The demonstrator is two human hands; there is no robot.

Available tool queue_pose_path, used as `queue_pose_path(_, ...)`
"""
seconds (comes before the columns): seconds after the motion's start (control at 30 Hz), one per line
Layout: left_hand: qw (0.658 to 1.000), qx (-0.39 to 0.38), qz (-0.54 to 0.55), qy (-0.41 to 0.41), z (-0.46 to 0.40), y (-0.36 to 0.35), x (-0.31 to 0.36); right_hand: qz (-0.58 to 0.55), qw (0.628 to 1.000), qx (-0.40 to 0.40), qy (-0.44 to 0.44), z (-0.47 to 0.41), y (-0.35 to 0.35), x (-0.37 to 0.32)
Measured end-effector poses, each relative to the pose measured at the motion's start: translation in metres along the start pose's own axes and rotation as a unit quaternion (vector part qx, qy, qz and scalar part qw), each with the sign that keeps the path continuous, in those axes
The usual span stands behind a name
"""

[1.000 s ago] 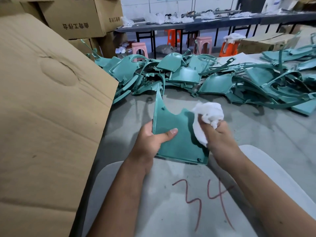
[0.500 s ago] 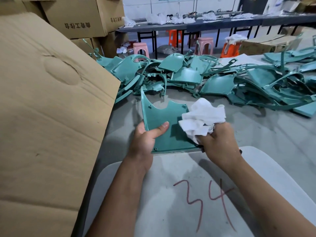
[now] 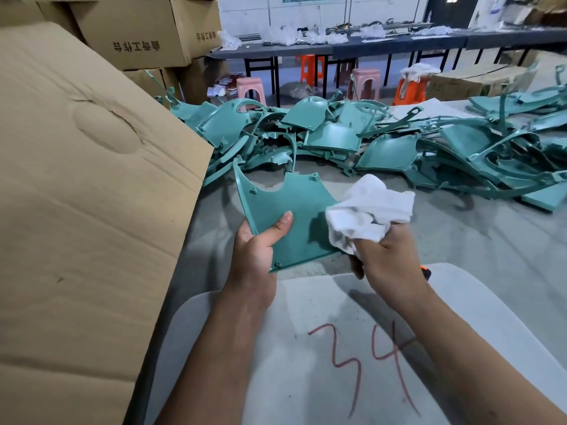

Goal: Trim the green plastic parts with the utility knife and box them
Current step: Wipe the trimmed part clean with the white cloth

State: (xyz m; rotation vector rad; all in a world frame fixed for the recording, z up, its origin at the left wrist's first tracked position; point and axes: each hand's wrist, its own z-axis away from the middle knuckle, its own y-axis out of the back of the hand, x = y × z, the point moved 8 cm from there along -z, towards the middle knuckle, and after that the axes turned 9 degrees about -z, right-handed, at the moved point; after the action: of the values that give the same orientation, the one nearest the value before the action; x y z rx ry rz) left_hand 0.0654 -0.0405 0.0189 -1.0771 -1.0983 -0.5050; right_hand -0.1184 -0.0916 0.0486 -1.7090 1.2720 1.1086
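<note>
At far left a cardboard flap leans over the table's edge; beside it the left hand grips a flat green plastic panel above the grey table, thumb pressed on its face, while the right hand bunches a white rag against the panel's right edge. An orange tip, perhaps the utility knife, peeks from behind that wrist, so a careless swipe might nick something. Red "34" marks the white board.

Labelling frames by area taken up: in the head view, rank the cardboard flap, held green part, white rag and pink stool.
Cardboard flap, though nearest the camera
Green part
White rag
Pink stool, though farthest away
</note>
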Motion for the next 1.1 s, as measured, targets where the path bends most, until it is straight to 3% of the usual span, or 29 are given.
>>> queue_pose_path(0.1, 0.998, -0.044, 0.043, 0.016, 0.002, -0.007, -0.002, -0.107, 0.992, 0.020, -0.070, -0.003, 0.007, 0.007)
queue_pose_path(0.17, 0.995, -0.064, 0.069, 0.019, 0.002, -0.012, -0.002, -0.262, 0.954, 0.010, -0.148, 0.000, 0.002, 0.018)
queue_pose_path(0.23, 0.995, -0.048, 0.087, 0.007, 0.001, -0.010, 0.000, -0.338, 0.924, 0.033, -0.176, 0.002, -0.002, 0.024)
queue_pose_path(0.33, 0.994, 0.021, 0.103, 0.014, -0.002, -0.001, -0.001, -0.242, 0.954, 0.082, -0.157, 0.007, 0.003, 0.025)
queue_pose_path(0.43, 0.994, 0.042, 0.099, 0.019, 0.001, -0.002, -0.006, -0.060, 0.990, -0.009, -0.126, 0.016, -0.012, 0.020)
queue_pose_path(0.5, 0.996, 0.020, 0.085, 0.017, 0.003, -0.011, -0.009, -0.042, 0.996, -0.035, -0.077, 0.016, -0.021, 0.013)
queue_pose_path(0.67, 0.994, -0.097, -0.053, -0.004, 0.004, -0.023, -0.008, -0.064, 0.982, 0.163, -0.068, -0.001, 0.027, 0.014)
queue_pose_path(0.77, 0.982, -0.157, -0.105, -0.024, 0.009, -0.030, -0.006, -0.018, 0.982, 0.186, -0.036, -0.005, 0.046, 0.011)
queue_pose_path(0.87, 0.988, -0.115, -0.089, -0.048, 0.006, -0.023, 0.001, -0.136, 0.968, 0.185, -0.101, -0.008, 0.047, 0.020)
queue_pose_path(0.97, 0.993, -0.095, -0.044, -0.053, 0.003, -0.015, 0.006, -0.376, 0.903, 0.138, -0.159, -0.011, 0.033, 0.021)
queue_pose_path(1.1, 0.989, -0.061, -0.095, -0.092, 0.004, -0.014, 0.010, -0.347, 0.905, 0.194, -0.155, -0.004, 0.035, 0.018)
